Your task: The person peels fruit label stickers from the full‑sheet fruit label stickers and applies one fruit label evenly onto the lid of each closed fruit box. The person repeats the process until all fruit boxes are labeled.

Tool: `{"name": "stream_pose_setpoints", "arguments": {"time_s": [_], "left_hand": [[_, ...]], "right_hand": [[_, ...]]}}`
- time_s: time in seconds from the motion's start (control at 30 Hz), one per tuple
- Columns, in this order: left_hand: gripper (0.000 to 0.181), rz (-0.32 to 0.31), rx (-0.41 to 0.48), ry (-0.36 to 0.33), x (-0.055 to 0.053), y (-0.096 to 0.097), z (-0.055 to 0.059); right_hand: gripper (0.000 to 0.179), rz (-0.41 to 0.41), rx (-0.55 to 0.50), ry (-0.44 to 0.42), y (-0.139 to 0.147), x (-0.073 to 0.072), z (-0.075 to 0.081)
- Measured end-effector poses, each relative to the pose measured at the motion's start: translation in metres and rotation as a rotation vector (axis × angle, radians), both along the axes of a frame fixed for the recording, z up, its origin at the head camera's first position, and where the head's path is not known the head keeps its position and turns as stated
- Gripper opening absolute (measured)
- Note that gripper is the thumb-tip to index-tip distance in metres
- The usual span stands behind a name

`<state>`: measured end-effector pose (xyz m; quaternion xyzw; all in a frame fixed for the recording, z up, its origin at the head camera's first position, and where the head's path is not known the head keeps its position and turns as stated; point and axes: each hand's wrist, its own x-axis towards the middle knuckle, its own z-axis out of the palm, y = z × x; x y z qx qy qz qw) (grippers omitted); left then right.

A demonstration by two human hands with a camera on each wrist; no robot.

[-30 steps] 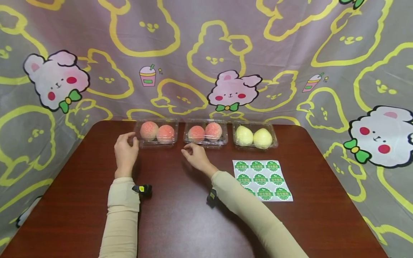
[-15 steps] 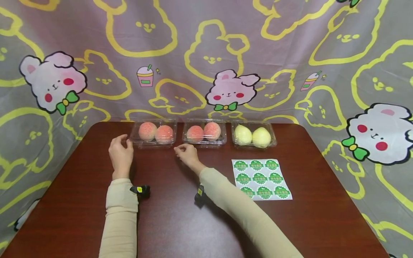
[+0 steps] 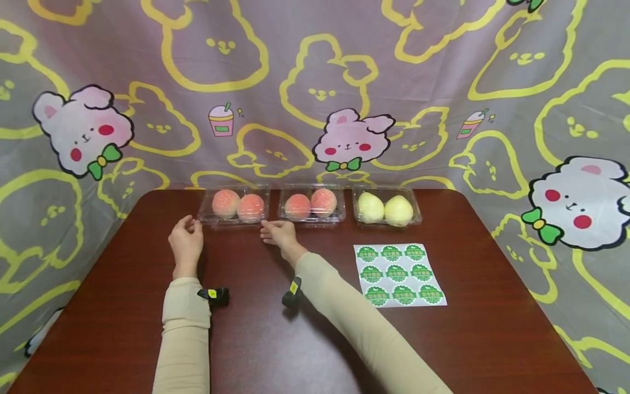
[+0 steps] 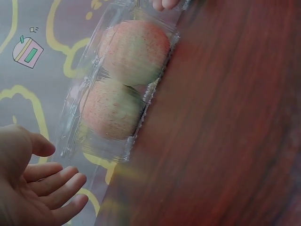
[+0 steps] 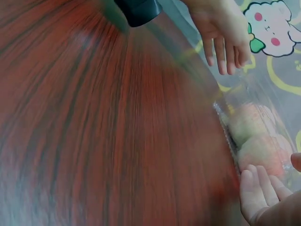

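Observation:
A clear plastic clamshell box [image 3: 209, 213] with two pinkish-red peaches [image 3: 226, 203] lies at the far left of the table. My left hand [image 3: 187, 243] is beside the box's left end; in the left wrist view its fingers [image 4: 56, 188] are spread and loosely bent, with nothing in them. At the opposite end, my right hand [image 3: 279, 235] has its fingertips right by the box's front right corner. The right wrist view shows those fingers [image 5: 254, 188] fairly straight, overlapping the end of the box, with the thumb apart.
A second clear box of two peaches [image 3: 323, 203] stands in the middle, and a third with two pale yellow pears [image 3: 371, 207] at right. A sheet of green round stickers [image 3: 400, 275] lies nearer on the brown table [image 3: 256, 339]. A patterned curtain [image 3: 275, 98] hangs behind.
My right hand has moved left from in front of the middle box to the left box's right corner, and its fingers have straightened. My left hand has shifted slightly left, its fingers loosened.

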<state>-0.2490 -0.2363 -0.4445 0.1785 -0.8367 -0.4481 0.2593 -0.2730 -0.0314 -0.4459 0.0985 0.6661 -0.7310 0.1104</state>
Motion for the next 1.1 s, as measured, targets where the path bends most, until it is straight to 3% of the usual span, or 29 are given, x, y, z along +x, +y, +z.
{"name": "stream_pose_setpoints", "arguments": {"time_s": [0.23, 0.67, 1.1], "left_hand": [[0.039, -0.019, 0.042, -0.045, 0.0, 0.001, -0.003], [0.037, -0.033, 0.033, -0.034, -0.002, 0.002, -0.001], [0.037, -0.013, 0.044, -0.038, -0.002, 0.001, -0.001]], "right_hand": [[0.031, -0.052, -0.113, -0.064, -0.007, -0.002, -0.003], [0.032, -0.075, -0.248, -0.042, -0.016, -0.009, -0.006], [0.029, -0.087, -0.238, -0.074, -0.016, -0.009, -0.006]]}}
